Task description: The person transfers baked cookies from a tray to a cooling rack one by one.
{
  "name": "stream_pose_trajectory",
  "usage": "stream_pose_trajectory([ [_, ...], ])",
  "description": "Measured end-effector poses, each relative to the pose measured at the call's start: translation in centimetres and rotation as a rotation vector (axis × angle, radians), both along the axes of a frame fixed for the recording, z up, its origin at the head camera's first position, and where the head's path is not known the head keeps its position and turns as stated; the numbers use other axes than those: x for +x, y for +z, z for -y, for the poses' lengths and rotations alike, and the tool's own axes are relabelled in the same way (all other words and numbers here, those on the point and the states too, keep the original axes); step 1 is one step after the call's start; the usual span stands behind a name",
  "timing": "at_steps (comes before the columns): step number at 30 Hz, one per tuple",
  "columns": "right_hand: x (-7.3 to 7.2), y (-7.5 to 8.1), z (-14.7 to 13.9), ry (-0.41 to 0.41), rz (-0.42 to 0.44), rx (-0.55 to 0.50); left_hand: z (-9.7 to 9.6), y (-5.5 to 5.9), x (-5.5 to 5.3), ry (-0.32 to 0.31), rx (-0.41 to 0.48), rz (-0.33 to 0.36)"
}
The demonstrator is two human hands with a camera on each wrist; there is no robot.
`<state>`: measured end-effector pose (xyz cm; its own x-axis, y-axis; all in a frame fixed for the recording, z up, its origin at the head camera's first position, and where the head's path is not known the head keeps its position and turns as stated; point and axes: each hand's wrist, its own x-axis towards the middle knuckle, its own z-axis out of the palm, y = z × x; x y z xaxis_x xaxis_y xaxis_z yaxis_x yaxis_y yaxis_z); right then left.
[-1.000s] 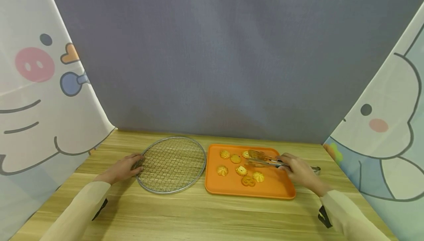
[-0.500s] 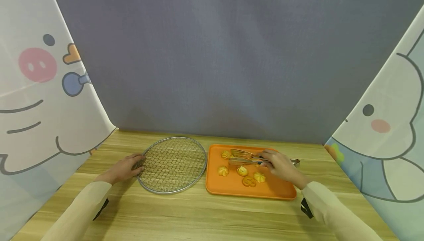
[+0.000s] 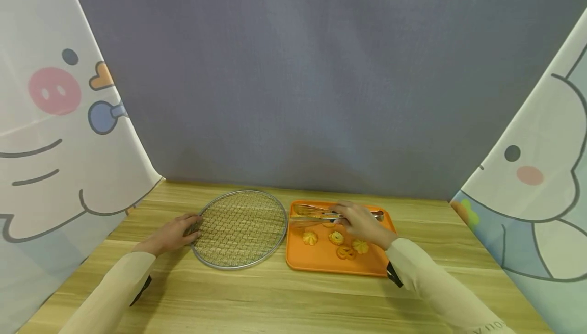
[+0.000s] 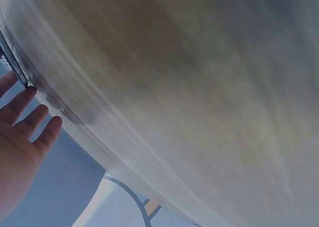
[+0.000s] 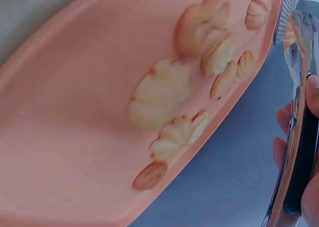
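A round metal mesh rack (image 3: 238, 229) lies flat on the left. At its left rim is my left hand (image 3: 170, 233), touching the edge with extended fingers, as the left wrist view also shows. My right hand (image 3: 359, 222) grips metal tongs (image 5: 301, 152) with dark handles, reaching left across the back of an orange tray (image 3: 298, 262). In the right wrist view, a cookie (image 5: 289, 34) shows at the tong tips; whether it is pinched or behind them I cannot tell. Several cookies lie on the tray, among them a piped cookie (image 3: 310, 238) and a pretzel-shaped cookie (image 3: 346, 252).
Both rack and tray rest on a wooden table (image 3: 238, 298), side by side with a very narrow gap. A grey cloth wall (image 3: 293, 79) stands behind, with printed cartoon panels at left (image 3: 41, 181) and right (image 3: 536, 206).
My right hand has carried the tongs leftward over the tray, from its right side to its back left. The left hand and the rack have stayed in place.
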<state>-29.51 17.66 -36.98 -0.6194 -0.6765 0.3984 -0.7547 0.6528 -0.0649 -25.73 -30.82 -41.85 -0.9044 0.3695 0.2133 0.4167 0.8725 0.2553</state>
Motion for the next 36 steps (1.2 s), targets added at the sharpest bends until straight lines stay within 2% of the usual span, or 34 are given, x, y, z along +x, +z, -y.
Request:
stream_pose_trajectory([
  [7,-0.7,-0.1,2.2,0.019,0.007,0.013,-0.1,0.0,0.1,0.004,-0.001,0.006],
  [16,-2.0,-0.1,5.1,-0.021,0.103,0.024,-0.1,0.1,0.1,0.005,-0.004,0.002],
  [25,-2.9,-0.1,7.5,-0.035,0.066,0.067,-0.3,0.0,0.1,0.007,-0.004,-0.001],
  [30,-3.6,-0.4,8.3,-0.047,0.093,0.079,-0.2,-0.1,0.0,0.009,-0.003,0.004],
  [36,-4.3,-0.9,8.8,-0.048,0.086,0.093,0.0,-0.3,0.0,0.014,-0.008,-0.003],
])
